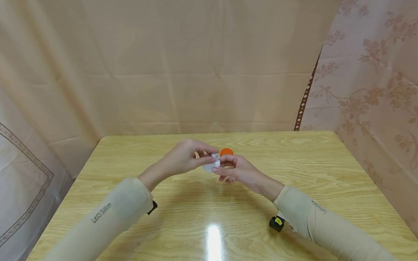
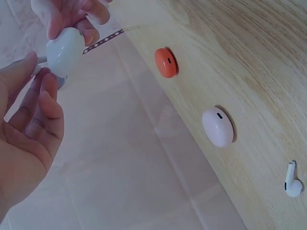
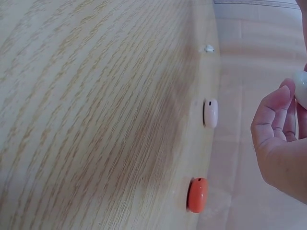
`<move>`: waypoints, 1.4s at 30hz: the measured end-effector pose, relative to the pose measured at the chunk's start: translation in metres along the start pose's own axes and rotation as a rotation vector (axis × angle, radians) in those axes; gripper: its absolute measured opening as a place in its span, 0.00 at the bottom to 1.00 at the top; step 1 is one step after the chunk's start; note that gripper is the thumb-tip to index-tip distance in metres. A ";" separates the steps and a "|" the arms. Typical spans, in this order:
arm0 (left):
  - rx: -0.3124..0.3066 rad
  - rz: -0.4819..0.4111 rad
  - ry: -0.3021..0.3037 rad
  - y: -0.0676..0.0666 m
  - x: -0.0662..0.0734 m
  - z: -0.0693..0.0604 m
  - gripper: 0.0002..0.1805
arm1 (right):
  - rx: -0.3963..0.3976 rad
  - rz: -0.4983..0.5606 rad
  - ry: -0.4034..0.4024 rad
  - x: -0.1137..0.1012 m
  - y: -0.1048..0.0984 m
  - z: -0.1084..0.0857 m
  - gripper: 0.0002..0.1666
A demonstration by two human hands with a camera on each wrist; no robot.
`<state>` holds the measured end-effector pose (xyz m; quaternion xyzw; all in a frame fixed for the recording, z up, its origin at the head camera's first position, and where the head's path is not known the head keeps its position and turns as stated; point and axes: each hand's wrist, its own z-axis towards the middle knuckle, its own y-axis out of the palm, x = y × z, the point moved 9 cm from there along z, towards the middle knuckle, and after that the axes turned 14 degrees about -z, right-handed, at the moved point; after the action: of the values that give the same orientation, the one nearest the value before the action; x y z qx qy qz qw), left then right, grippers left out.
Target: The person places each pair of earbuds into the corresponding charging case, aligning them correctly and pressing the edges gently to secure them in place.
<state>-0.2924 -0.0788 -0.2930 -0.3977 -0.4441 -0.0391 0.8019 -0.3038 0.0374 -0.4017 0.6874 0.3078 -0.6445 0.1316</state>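
Above the table, my right hand (image 1: 240,171) grips a glossy white earbud case (image 2: 66,50) between thumb and fingers. Opposite it, my left hand (image 1: 187,158) pinches a white earbud by its stem (image 2: 42,60), close against the case's side. The earbud's head is hidden, and whether the lid stands raised I cannot tell. On the table lie a pale pink case (image 2: 218,127) and an orange case (image 2: 166,63), each with a small dark slot. A single white earbud (image 2: 293,182) lies apart from them, seen again in the right wrist view.
The wood-grain table (image 1: 145,230) has its far edge against a beige cloth (image 1: 198,66). A floral cloth (image 1: 394,98) hangs on the right, and a pale bordered cloth (image 1: 8,182) on the left. Light glares off the table's near part.
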 end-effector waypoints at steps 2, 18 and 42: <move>-0.003 0.007 0.012 0.001 0.000 -0.001 0.14 | 0.001 -0.003 0.000 0.000 0.001 0.000 0.21; -0.017 0.225 0.038 0.010 0.009 0.001 0.14 | 0.028 0.027 0.002 0.005 0.001 0.003 0.24; 0.048 0.152 -0.175 0.003 0.005 0.007 0.09 | 0.102 -0.022 -0.032 -0.001 0.001 0.002 0.21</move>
<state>-0.2923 -0.0703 -0.2892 -0.4128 -0.4817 0.0673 0.7701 -0.3043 0.0349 -0.4009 0.6795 0.2801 -0.6715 0.0942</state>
